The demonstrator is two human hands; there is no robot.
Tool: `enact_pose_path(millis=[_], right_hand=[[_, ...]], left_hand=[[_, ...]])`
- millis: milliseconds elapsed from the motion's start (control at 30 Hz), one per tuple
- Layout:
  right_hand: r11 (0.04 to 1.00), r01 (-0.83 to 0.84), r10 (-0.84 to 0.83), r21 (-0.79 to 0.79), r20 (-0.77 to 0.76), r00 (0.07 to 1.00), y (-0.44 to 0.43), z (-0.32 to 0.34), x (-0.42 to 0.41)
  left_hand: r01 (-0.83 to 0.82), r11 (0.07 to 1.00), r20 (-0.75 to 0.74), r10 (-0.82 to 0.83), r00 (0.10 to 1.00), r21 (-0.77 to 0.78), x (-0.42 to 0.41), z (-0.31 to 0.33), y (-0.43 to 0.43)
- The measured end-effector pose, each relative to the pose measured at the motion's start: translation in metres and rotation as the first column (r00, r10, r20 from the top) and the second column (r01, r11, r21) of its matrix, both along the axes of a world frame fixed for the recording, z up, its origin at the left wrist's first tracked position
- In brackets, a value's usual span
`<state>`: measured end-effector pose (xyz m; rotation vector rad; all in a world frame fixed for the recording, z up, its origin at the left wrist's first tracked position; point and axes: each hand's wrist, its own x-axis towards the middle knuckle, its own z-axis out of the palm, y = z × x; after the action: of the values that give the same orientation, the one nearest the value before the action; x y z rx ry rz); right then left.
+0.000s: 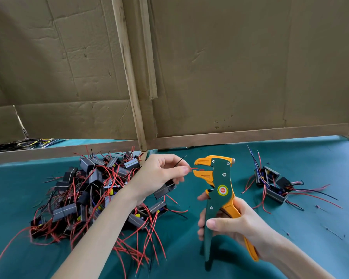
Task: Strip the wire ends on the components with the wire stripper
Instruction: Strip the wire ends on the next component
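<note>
Centre frame, the left hand point(159, 174) pinches a red wire point(193, 168) into the stripper point(220, 190) gripped by the right hand point(236, 224). Big pile point(89, 190) lower left likely waits; small pile point(270, 184) right seems done.

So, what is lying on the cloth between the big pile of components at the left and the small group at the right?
In the head view, both hands work there: the left hand feeds a red wire into the wire stripper, which the right hand holds.
</note>
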<state>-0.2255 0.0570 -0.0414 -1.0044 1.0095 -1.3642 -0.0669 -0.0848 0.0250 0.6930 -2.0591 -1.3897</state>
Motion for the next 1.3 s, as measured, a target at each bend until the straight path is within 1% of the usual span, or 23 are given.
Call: enact_pose_path(millis=[233, 333, 600, 800, 1133, 1300], right_hand=[[1.0, 0.02, -0.018, 0.016, -0.092, 0.996, 0.001, -0.001, -0.001], [1.0, 0.025, -0.026, -0.007, -0.134, 0.991, 0.002, 0.001, -0.001], [0.999, -0.005, -0.003, -0.048, -0.163, 0.987, 0.001, 0.0, -0.003], [0.999, -0.003, -0.003, -0.032, -0.182, 0.983, 0.001, -0.001, -0.005], [1.0, 0.012, -0.012, 0.0, -0.214, 0.977, 0.002, 0.001, -0.001], [0.999, 0.007, 0.002, 0.037, -0.228, 0.974, 0.003, 0.002, 0.003]], left_hand=[[0.014, 1.0, 0.03, -0.015, 0.999, 0.017, 0.001, 0.002, 0.001], [0.006, 0.999, 0.039, -0.007, 0.999, 0.031, 0.001, 0.003, 0.002], [0.024, 0.999, 0.048, -0.026, 0.998, 0.036, 0.002, 0.004, 0.001], [0.063, 0.998, 0.064, -0.063, 0.996, 0.01, 0.004, 0.006, -0.001], [0.132, 0.991, 0.108, -0.133, 0.985, 0.02, 0.01, 0.009, -0.004], [0.151, 0.988, 0.098, -0.152, 0.983, 0.022, 0.011, 0.009, -0.006]])
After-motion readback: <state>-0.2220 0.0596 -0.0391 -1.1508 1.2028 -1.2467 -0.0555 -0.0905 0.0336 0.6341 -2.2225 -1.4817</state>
